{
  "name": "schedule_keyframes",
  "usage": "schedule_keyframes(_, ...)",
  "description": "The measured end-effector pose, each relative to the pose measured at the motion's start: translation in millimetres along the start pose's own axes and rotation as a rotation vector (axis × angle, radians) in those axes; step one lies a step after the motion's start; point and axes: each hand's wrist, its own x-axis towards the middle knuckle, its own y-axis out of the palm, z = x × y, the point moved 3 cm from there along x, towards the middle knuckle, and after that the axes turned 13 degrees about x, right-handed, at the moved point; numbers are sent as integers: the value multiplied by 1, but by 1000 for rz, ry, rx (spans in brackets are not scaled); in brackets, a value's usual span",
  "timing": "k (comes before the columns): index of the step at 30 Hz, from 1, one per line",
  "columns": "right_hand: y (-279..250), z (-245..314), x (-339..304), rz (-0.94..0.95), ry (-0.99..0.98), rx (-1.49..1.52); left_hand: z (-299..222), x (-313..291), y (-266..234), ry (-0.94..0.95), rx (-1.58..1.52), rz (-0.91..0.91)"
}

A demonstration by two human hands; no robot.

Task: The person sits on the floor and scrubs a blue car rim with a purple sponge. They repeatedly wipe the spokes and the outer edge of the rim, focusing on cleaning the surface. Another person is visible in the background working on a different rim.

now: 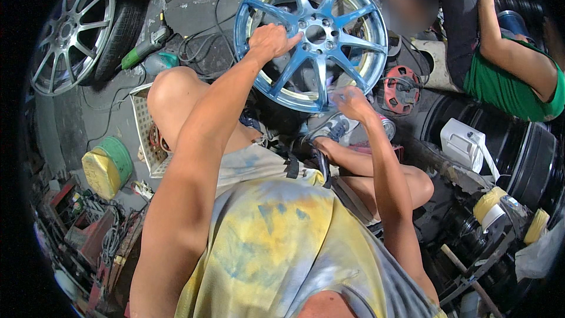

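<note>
A blue multi-spoke wheel rim (321,76) stands tilted in front of my knees, its hub and bolt holes facing me. On its left side, my left hand (271,42) is closed over a spoke, with the thumb stretched toward the hub. My right hand (353,105) is at the rim's near lower edge. Motion smears its fingers, so whether it holds anything cannot be made out. Pale yellowish patches show on the inner barrel behind the spokes.
A grey wheel rim (73,32) leans beside a tyre (122,26) at far left. Near it lie a green angle grinder (144,45) and cables. A plastic crate (144,135) touches my left leg. A co-worker in a green top (518,76) sits at right, near a red reel-like object (402,89).
</note>
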Motion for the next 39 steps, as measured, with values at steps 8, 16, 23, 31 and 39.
schedule_keyframes(8, -21, -12, 2, 208, 24, 130, 3, 2, 8, 18, -27, -111)
schedule_keyframes(16, 41, 30, -51, -476, -23, 18, 5, 5, 12, 43, -26, -59)
schedule_keyframes(23, 45, 31, -56, -563, -85, -58, 1, 5, 15, 68, 6, -51)
schedule_keyframes(31, -38, -23, -34, -385, -341, -480, 4, 8, 7, 47, -18, -91)
schedule_keyframes(39, -54, -10, -5, 46, -228, -813, 3, 0, 5, 31, -9, -40)
